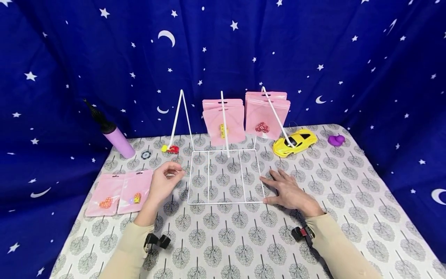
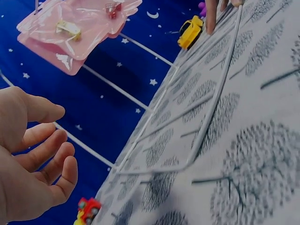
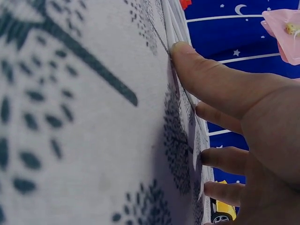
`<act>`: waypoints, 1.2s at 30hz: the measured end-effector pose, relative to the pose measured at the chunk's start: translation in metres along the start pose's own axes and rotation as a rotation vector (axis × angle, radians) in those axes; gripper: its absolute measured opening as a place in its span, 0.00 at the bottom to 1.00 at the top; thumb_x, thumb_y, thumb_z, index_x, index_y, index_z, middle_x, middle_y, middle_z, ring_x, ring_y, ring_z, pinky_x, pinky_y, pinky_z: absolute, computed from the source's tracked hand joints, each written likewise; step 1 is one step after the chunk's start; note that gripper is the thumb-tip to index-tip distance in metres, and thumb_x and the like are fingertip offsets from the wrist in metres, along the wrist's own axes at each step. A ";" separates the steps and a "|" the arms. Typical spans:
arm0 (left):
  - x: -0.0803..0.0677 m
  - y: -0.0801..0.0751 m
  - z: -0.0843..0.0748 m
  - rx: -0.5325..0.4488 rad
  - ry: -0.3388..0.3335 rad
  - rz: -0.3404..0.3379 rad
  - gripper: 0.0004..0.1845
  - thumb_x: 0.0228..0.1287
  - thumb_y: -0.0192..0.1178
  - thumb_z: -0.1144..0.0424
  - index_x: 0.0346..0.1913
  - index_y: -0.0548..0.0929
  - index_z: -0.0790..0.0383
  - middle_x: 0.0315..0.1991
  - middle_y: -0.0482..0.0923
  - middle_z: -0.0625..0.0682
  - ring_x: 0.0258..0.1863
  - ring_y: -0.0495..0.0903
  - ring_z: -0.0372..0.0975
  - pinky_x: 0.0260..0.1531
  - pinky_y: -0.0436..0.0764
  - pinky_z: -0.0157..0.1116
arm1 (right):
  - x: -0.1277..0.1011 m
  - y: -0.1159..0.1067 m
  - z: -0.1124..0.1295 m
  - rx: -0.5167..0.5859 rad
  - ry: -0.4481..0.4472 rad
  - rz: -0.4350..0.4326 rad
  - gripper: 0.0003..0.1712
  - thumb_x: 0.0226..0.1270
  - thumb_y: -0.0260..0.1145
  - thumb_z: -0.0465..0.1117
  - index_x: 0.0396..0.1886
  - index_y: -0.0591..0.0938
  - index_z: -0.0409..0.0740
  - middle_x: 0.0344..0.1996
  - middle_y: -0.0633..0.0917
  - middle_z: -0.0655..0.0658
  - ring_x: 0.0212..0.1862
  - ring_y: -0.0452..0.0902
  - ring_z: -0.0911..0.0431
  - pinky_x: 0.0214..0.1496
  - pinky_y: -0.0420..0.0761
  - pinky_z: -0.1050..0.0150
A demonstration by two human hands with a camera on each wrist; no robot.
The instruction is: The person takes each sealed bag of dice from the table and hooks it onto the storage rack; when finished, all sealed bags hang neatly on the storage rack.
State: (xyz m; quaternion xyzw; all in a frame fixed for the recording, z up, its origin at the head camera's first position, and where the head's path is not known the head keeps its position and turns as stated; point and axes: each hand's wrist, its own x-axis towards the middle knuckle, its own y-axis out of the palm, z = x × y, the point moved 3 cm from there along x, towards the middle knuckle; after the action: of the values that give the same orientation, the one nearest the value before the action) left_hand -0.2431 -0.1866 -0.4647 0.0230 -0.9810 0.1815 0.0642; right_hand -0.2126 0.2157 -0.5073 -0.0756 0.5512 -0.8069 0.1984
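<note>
A white wire display rack (image 1: 226,203) stands mid-table, with three upright arms. Pink zip bags (image 1: 213,123) hang from its middle arm, and more pink bags (image 1: 254,116) hang from the right one; dice show through the front bags. Just left of the rack's base, my left hand (image 1: 163,183) is raised with loosely curled fingers and nothing in it. My right hand (image 1: 290,193) lies with spread fingers at the base's right side, thumb (image 3: 206,77) touching near the front corner. Two pink bags (image 1: 132,184) with dice lie flat left of my left hand.
Behind the rack's left side sits a small red and yellow toy car (image 1: 172,149). A purple pump (image 1: 120,143) and a round chip (image 1: 146,154) are at the back left. A yellow toy car (image 1: 303,139) and a purple duck (image 1: 336,140) stand at the back right.
</note>
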 end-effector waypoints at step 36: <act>-0.045 -0.081 0.040 0.154 -0.145 -0.199 0.20 0.57 0.69 0.69 0.53 0.79 0.68 0.48 0.81 0.63 0.36 0.77 0.29 0.39 0.78 0.20 | -0.002 0.000 0.000 0.013 -0.030 -0.022 0.46 0.55 0.71 0.60 0.72 0.68 0.52 0.74 0.56 0.29 0.74 0.43 0.27 0.64 0.46 0.20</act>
State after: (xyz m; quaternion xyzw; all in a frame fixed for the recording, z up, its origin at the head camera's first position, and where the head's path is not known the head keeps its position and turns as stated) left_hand -0.1975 -0.2754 -0.4794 0.1382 -0.9591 0.2467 0.0087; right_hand -0.2108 0.2161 -0.5075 -0.0924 0.5422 -0.8113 0.1983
